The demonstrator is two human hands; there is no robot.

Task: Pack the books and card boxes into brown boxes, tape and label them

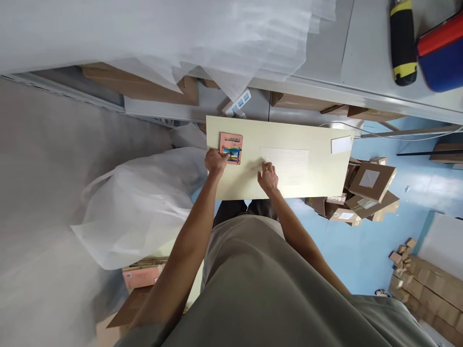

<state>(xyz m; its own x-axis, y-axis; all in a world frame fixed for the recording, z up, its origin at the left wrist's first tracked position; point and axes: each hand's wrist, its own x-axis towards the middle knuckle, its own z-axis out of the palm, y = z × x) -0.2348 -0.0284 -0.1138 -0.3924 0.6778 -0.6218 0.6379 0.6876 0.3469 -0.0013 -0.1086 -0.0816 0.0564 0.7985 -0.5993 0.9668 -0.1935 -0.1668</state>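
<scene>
A pink book (230,148) with a colourful picture on its cover lies at the left end of a pale yellow board (249,127). My left hand (216,162) is closed at the book's lower left edge, a finger reaching onto the cover. A white sheet of lined paper (289,166) lies flat near the middle of the board. My right hand (268,177) rests at the sheet's left edge, fingers bent and the thumb a little apart; I see nothing lifted in it. A small white card (341,144) lies at the right end.
Beyond the board stands a grey shelf (325,58) draped with white foam sheeting (162,33). A power strip (239,102) sits by the board's far edge. Cardboard boxes (372,180) are piled at the right. A white plastic bag (144,197) and a carton (132,301) are at the left.
</scene>
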